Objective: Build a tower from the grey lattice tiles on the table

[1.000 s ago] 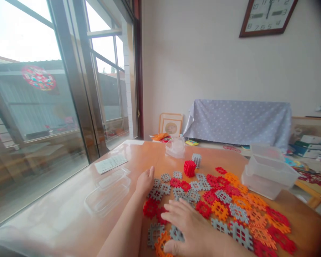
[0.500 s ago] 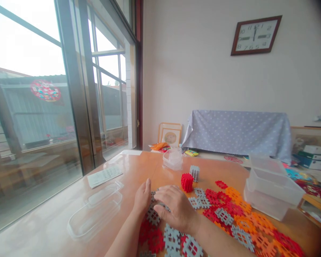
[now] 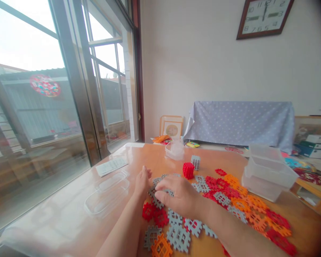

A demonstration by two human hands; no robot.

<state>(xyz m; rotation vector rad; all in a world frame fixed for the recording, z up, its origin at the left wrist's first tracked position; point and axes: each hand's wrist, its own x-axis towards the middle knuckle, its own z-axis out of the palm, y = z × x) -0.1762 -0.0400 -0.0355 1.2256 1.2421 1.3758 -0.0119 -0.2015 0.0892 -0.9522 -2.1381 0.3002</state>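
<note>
Flat interlocking plastic pieces in grey, red and orange lie spread on the table. My left hand [image 3: 143,181] stands on edge along the left side of some grey pieces [image 3: 155,194], its fingers loosely bent and nothing visible in them. Over the same pieces is my right hand [image 3: 176,193], thumb and fingers apart, palm facing down and left. It hides part of the grey pieces. Nearer me lie red pieces [image 3: 159,216], a large grey piece [image 3: 178,237] and an orange piece [image 3: 162,246]. Beyond my hands sit a red cube [image 3: 188,170] and a grey cube [image 3: 195,162].
More orange pieces [image 3: 240,204] spread to the right. Clear plastic boxes [image 3: 267,178] stand at the table's right edge, and a small clear container [image 3: 174,150] at the back. On the left lie a clear lid [image 3: 107,196] and a paper sheet [image 3: 112,166] near the window.
The view has tipped down, showing more near pieces. Both hands stay around the grey pieces, and my right thumb and fingers appear a little more curved.
</note>
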